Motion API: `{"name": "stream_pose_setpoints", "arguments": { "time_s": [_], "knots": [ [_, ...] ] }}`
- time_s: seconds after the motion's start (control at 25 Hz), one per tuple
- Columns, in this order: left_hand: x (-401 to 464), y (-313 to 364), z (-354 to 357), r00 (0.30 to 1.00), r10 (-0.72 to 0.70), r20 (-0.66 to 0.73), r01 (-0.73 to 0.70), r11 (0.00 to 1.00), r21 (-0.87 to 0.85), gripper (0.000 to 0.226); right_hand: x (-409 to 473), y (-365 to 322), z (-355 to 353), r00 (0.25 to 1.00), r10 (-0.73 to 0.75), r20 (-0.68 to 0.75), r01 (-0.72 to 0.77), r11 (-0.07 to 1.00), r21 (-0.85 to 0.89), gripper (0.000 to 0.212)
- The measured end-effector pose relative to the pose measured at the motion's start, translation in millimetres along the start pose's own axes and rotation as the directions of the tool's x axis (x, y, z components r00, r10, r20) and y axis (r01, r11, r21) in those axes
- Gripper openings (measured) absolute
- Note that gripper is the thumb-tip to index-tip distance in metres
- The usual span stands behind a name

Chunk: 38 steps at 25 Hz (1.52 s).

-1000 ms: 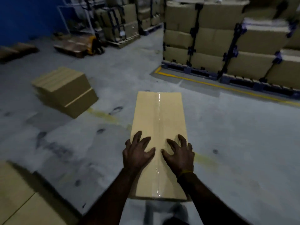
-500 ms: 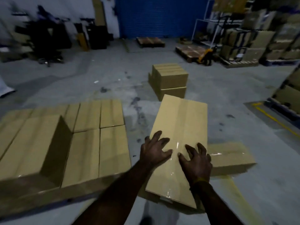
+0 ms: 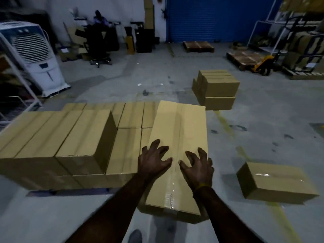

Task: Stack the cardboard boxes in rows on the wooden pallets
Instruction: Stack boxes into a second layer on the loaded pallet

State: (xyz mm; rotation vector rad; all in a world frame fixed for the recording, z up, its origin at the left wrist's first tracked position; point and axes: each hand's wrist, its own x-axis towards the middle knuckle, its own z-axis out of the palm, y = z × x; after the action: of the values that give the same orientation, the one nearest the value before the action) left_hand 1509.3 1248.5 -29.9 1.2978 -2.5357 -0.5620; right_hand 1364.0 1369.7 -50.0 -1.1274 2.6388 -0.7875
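1. Tan cardboard box (image 3: 178, 137), glossy clear tape stripe
2. Blue shutter door (image 3: 210, 18) seen at 12 o'clock
3. Yellow pallet jack (image 3: 263, 64) at 2 o'clock
4. White cooler (image 3: 33, 55), grey slatted grille, at 10 o'clock

Bare grey floor (image 3: 263, 137) lies open to the right of the carried box (image 3: 177, 146), between a single box (image 3: 275, 183) lying near on the right and a small stack of boxes (image 3: 217, 88) farther off. To the left, the stacked rows (image 3: 70, 142) form a step: a taller block (image 3: 57, 134) stands as a wall on the far left. The lower tier (image 3: 129, 130) just beside the carried box offers a flat open top.
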Motion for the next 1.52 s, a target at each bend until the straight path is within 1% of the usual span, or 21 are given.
{"name": "stream_pose_setpoints", "arguments": {
  "time_s": [0.2, 0.32, 0.52, 0.64, 0.76, 0.88, 1.0, 1.12, 1.2, 1.28, 1.36, 1.44, 1.52],
  "knots": [
    [13, -76, -18, 0.995, -0.094, -0.023, 0.095, 0.995, 0.033, 0.065, 22, -57, 58, 0.993, -0.080, 0.083, 0.078, 0.997, 0.020, 0.056],
    [39, -136, -13, 0.989, -0.139, -0.056, 0.141, 0.989, 0.041, 0.066, 50, -90, 114, 0.985, -0.121, 0.121, 0.122, 0.993, -0.002, 0.057],
    [91, -251, 32, 0.971, -0.235, -0.055, 0.236, 0.972, 0.014, 0.065, 101, -126, 236, 0.967, -0.128, 0.220, 0.133, 0.991, -0.008, 0.058],
    [134, -319, 65, 0.962, -0.274, -0.024, 0.274, 0.961, 0.034, 0.066, 138, -140, 323, 0.957, -0.112, 0.266, 0.124, 0.992, -0.028, 0.059],
    [173, -373, 95, 0.950, -0.310, 0.027, 0.308, 0.949, 0.059, 0.066, 166, -144, 394, 0.958, -0.101, 0.269, 0.116, 0.992, -0.042, 0.059],
    [192, -408, 119, 0.948, -0.318, 0.028, 0.316, 0.947, 0.057, 0.066, 179, -144, 437, 0.958, -0.130, 0.257, 0.143, 0.989, -0.034, 0.059],
    [198, -437, 134, 0.949, -0.314, 0.016, 0.313, 0.949, 0.045, 0.066, 186, -149, 461, 0.952, -0.141, 0.272, 0.154, 0.988, -0.027, 0.058],
    [197, -447, 139, 0.952, -0.308, -0.001, 0.307, 0.950, 0.052, 0.065, 187, -154, 466, 0.941, -0.166, 0.294, 0.189, 0.981, -0.049, 0.062],
    [195, -447, 135, 0.965, -0.262, 0.023, 0.258, 0.960, 0.109, 0.068, 190, -154, 461, 0.917, -0.189, 0.350, 0.218, 0.975, -0.047, 0.067],
    [183, -443, 131, 0.987, -0.129, 0.096, 0.106, 0.970, 0.219, 0.069, 186, -146, 451, 0.870, -0.236, 0.433, 0.282, 0.958, -0.044, 0.073],
    [165, -437, 124, 0.973, -0.026, 0.231, -0.037, 0.964, 0.262, 0.070, 173, -136, 438, 0.806, -0.306, 0.507, 0.387, 0.920, -0.060, 0.075],
    [143, -427, 117, 0.938, -0.008, 0.346, -0.083, 0.966, 0.246, 0.072, 153, -125, 424, 0.736, -0.367, 0.569, 0.489, 0.869, -0.072, 0.076],
    [122, -417, 112, 0.911, -0.014, 0.411, -0.092, 0.967, 0.236, 0.074, 132, -114, 414, 0.679, -0.381, 0.627, 0.528, 0.847, -0.056, 0.078]
  ]
}}
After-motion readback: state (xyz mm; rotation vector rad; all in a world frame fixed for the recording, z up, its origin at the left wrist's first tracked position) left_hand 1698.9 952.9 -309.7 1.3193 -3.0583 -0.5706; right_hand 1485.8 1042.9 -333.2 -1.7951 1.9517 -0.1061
